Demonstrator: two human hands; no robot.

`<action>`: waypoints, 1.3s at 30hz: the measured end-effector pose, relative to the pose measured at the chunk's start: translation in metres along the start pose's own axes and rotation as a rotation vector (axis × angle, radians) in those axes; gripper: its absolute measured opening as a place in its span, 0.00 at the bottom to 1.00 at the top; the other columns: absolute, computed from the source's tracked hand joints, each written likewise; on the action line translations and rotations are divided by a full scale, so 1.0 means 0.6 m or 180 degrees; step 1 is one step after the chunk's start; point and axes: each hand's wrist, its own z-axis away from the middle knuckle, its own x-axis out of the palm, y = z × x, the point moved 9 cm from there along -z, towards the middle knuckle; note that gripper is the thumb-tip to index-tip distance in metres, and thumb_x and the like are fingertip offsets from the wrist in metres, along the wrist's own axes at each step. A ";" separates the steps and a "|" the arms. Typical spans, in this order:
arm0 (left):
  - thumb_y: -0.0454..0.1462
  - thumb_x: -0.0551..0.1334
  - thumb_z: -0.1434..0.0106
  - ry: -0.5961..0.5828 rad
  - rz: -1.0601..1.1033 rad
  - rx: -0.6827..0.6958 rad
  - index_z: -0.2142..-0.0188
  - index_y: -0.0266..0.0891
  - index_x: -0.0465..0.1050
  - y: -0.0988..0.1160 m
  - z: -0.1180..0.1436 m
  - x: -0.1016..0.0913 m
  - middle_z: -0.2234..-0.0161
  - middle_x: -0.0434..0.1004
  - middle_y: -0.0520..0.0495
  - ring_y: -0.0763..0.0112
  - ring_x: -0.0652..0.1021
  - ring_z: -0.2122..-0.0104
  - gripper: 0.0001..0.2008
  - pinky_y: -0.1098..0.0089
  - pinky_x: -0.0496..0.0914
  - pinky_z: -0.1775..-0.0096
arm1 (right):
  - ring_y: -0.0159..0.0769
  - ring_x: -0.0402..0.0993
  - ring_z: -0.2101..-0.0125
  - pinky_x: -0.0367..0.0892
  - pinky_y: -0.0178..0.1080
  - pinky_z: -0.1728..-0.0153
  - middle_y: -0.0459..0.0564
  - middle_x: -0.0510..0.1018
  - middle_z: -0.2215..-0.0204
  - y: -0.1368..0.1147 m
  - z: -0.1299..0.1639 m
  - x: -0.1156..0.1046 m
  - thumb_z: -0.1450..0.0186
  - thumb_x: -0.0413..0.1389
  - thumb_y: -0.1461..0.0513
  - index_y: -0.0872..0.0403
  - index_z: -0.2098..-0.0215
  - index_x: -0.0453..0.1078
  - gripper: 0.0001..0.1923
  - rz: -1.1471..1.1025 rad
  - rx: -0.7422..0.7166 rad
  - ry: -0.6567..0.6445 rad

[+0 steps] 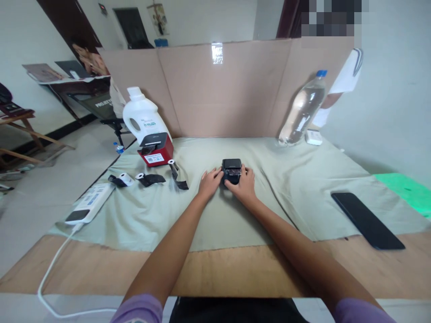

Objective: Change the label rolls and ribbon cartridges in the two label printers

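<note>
A small black receipt printer (232,164) stands on the cloth in front of me, with what looks like its lid raised. My left hand (210,183) presses against its left side, fingers bent. Around its right side and front edge curls my right hand (246,185), the thumb across the front. To the left lie rolls of paper with dark loose tails: one roll (172,167) nearest the printer, another roll (140,179), and a third roll (125,178). What is inside the printer is too small to make out.
Behind the rolls stand a red and black box (158,152) and a white jug (143,114). A white power strip (90,204) lies at left, a black phone (367,220) at right. A water bottle (305,110) leans before the cardboard screen (222,94). Other people are beyond it.
</note>
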 end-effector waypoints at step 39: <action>0.54 0.55 0.30 -0.0251 -0.0350 -0.0128 0.36 0.49 0.70 0.011 0.007 0.002 0.34 0.69 0.49 0.62 0.63 0.31 0.28 0.54 0.44 0.29 | 0.48 0.73 0.53 0.69 0.48 0.50 0.58 0.73 0.51 -0.010 -0.194 0.004 0.44 0.66 0.61 0.51 0.54 0.78 0.19 0.0872 0.0007 -0.1487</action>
